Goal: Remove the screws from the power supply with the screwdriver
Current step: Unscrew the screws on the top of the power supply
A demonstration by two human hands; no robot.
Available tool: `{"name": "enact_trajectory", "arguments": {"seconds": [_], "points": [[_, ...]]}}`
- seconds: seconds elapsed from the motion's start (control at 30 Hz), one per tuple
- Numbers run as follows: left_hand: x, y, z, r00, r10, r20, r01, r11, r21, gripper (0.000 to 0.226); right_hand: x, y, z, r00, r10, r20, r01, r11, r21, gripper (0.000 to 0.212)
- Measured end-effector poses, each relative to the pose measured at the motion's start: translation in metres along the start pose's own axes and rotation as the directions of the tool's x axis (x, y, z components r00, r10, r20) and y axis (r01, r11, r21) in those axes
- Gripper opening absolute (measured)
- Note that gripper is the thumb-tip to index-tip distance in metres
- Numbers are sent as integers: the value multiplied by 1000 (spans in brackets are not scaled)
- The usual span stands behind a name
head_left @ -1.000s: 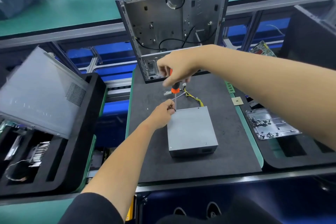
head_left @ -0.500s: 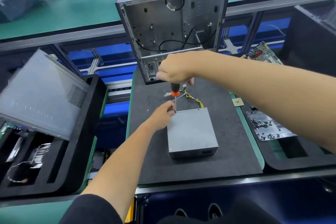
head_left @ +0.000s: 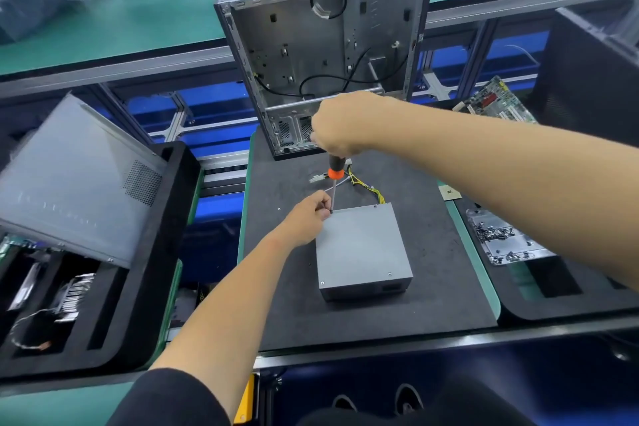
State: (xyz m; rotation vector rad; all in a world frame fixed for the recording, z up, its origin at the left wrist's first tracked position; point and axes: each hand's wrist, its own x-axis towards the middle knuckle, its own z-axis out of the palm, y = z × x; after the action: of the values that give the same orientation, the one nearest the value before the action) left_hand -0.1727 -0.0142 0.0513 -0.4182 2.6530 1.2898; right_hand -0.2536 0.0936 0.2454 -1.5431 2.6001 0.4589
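On the dark table mat [head_left: 432, 287], the power supply [head_left: 361, 247] sits unmoved at centre; right hand [head_left: 340, 124] fingers stay clamped on the screwdriver [head_left: 334, 180], left hand [head_left: 307, 214] still pinching its shaft at the eleven o'clock corner, so extraction looks ongoing.

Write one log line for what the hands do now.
right hand grips screwdriver | tip at power supply far-left corner | left hand steadies shaft
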Motion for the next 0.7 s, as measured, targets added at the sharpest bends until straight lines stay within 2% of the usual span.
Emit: {"name": "enact_trajectory", "arguments": {"seconds": [0.03,0.13,0.27,0.33,0.37,0.43,0.47,0.53,0.6,0.7], "points": [[0,0,0,1000,4,0,-4,1000,5,28,1,0,0,1000,3,2,-3,1000,13,22],[-1,1,0,1000,7,9,-7,1000,10,16,4,5,-3,994,-111,-3,108,960,259,7],[-1,1,1,1000,15,2,-15,1000,-5,16,-7,7,-7,979,-202,6,165,816,554,22],[-1,1,1,1000,15,-3,-15,1000,-9,17,-7,3,-4,985,-171,-23,156,824,545,11],[-1,1,1,1000,10,-4,-10,1000,-8,19,-6,0,-3,990,-140,-29,138,888,438,3],[-1,1,1,1000,5,0,-5,1000,-6,25,-2,-5,1,998,-52,-36,56,992,109,15],[-1,1,1,1000,4,0,-4,1000,-9,26,1,-7,2,999,-21,-38,23,999,31,19],[-2,1,2,1000,0,-6,-1,1000,-12,22,5,-6,3,999,-42,-19,43,995,94,16],[-3,2,2,1000,-2,-9,2,1000,-13,17,6,0,2,989,-140,-56,150,945,290,11],[-3,2,1,1000,8,-6,-8,1000,-17,15,0,3,1,976,-207,-69,213,831,514,28]]}}
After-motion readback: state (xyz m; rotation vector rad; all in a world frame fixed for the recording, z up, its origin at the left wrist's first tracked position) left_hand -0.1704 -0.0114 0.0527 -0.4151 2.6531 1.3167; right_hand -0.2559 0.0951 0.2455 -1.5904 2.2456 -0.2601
